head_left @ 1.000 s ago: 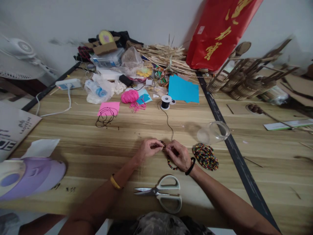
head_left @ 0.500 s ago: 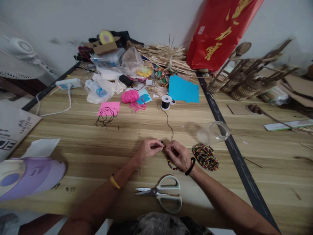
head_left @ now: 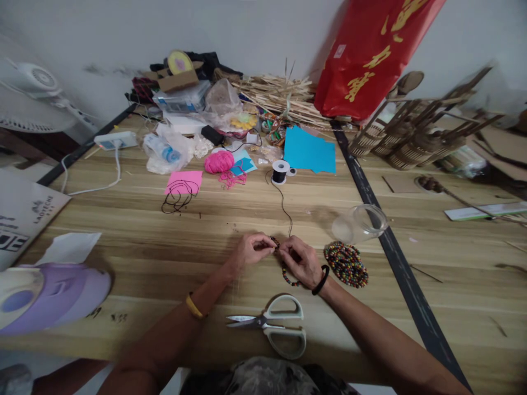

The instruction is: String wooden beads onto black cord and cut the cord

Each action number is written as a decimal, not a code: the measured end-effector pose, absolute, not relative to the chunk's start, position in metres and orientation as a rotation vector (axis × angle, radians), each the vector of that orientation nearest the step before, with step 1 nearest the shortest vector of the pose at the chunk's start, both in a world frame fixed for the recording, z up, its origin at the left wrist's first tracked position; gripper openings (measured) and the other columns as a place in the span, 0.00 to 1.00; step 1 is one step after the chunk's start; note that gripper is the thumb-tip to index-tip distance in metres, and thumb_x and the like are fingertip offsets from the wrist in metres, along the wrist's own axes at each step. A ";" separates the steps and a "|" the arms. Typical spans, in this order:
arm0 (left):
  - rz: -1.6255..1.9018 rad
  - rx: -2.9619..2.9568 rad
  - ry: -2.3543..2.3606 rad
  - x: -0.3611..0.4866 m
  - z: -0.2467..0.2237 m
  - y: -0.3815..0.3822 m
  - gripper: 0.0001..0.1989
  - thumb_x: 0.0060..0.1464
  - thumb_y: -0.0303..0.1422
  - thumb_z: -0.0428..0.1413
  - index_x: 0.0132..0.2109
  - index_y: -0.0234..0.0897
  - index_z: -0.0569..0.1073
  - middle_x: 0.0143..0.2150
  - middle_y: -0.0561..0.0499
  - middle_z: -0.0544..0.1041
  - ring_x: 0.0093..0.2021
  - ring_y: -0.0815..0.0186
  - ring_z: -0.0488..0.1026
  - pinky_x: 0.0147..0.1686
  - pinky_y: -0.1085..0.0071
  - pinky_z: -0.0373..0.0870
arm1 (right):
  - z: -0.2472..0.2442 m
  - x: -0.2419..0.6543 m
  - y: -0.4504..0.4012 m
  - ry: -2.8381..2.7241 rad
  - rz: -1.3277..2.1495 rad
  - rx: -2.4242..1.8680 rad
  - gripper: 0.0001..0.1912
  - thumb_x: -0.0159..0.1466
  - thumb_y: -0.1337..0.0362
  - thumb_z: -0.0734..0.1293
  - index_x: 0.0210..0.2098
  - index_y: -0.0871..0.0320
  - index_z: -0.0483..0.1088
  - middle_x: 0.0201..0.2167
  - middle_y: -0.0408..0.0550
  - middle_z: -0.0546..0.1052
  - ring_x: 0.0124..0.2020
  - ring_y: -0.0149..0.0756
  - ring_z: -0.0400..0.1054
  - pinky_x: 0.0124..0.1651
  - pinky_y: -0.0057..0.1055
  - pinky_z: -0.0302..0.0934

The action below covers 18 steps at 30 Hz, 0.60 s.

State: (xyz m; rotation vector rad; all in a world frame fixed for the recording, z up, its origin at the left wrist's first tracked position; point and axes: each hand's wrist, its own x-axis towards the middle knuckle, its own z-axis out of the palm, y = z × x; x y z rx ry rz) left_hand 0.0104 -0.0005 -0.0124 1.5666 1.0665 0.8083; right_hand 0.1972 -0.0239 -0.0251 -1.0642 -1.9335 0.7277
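Observation:
My left hand (head_left: 252,248) pinches the beaded strand near its end, thumb and forefinger together. Close beside it, my right hand (head_left: 301,260) is closed at the same strand, its fingertips almost touching the left ones. Part of the multicoloured beaded strand (head_left: 290,280) curves on the table below the right hand. A black cord (head_left: 283,203) runs from a white spool (head_left: 280,172) down to the right hand. Coiled beads (head_left: 346,264) lie right of that hand. Below both hands rest scissors (head_left: 265,323) with pale handles, blades apart and pointing left.
A clear jar (head_left: 360,224) lies behind the coiled beads. Further back are pink yarn (head_left: 218,162), blue sheets (head_left: 308,151) and a pink paper (head_left: 189,181) with black cord. A purple device (head_left: 74,296) stands at the left; woven baskets (head_left: 414,149) are at the back right.

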 end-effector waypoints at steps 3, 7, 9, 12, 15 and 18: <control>0.802 1.560 1.062 0.011 -0.012 -0.001 0.05 0.48 0.26 0.57 0.33 0.31 0.76 0.33 0.47 0.77 0.35 0.68 0.74 0.39 0.73 0.71 | -0.024 0.197 -0.024 -1.937 0.722 -1.068 0.06 0.65 0.64 0.61 0.33 0.57 0.67 0.26 0.45 0.69 0.26 0.31 0.63 0.29 0.27 0.58; 0.821 1.553 1.065 0.010 -0.014 0.000 0.05 0.48 0.26 0.57 0.34 0.31 0.77 0.33 0.47 0.77 0.35 0.67 0.74 0.39 0.73 0.71 | -0.023 0.197 -0.024 -1.936 0.724 -1.076 0.07 0.66 0.63 0.60 0.33 0.57 0.67 0.26 0.45 0.69 0.26 0.30 0.63 0.29 0.27 0.58; 0.820 1.560 1.062 0.011 -0.014 0.000 0.05 0.48 0.26 0.57 0.34 0.31 0.77 0.33 0.47 0.77 0.35 0.67 0.74 0.38 0.73 0.71 | -0.023 0.197 -0.024 -1.939 0.731 -1.071 0.07 0.66 0.63 0.61 0.33 0.57 0.67 0.26 0.45 0.69 0.27 0.30 0.64 0.30 0.27 0.59; 0.808 1.565 1.062 0.011 -0.012 -0.001 0.05 0.48 0.26 0.57 0.34 0.31 0.77 0.34 0.46 0.77 0.35 0.67 0.74 0.38 0.73 0.70 | -0.024 0.197 -0.024 -1.934 0.734 -1.064 0.06 0.65 0.64 0.61 0.33 0.58 0.67 0.26 0.44 0.69 0.27 0.30 0.63 0.30 0.27 0.58; 0.798 1.560 1.056 0.011 -0.010 -0.001 0.05 0.49 0.27 0.57 0.34 0.30 0.77 0.34 0.46 0.77 0.36 0.67 0.74 0.38 0.73 0.70 | -0.024 0.197 -0.024 -1.927 0.733 -1.062 0.06 0.65 0.64 0.61 0.33 0.58 0.67 0.26 0.44 0.69 0.26 0.30 0.63 0.30 0.27 0.58; 0.800 1.559 1.050 0.011 -0.010 -0.001 0.06 0.48 0.27 0.57 0.34 0.30 0.77 0.34 0.46 0.77 0.35 0.67 0.74 0.38 0.73 0.70 | -0.024 0.197 -0.024 -1.929 0.726 -1.063 0.07 0.65 0.63 0.61 0.33 0.58 0.67 0.26 0.44 0.69 0.27 0.30 0.63 0.29 0.26 0.58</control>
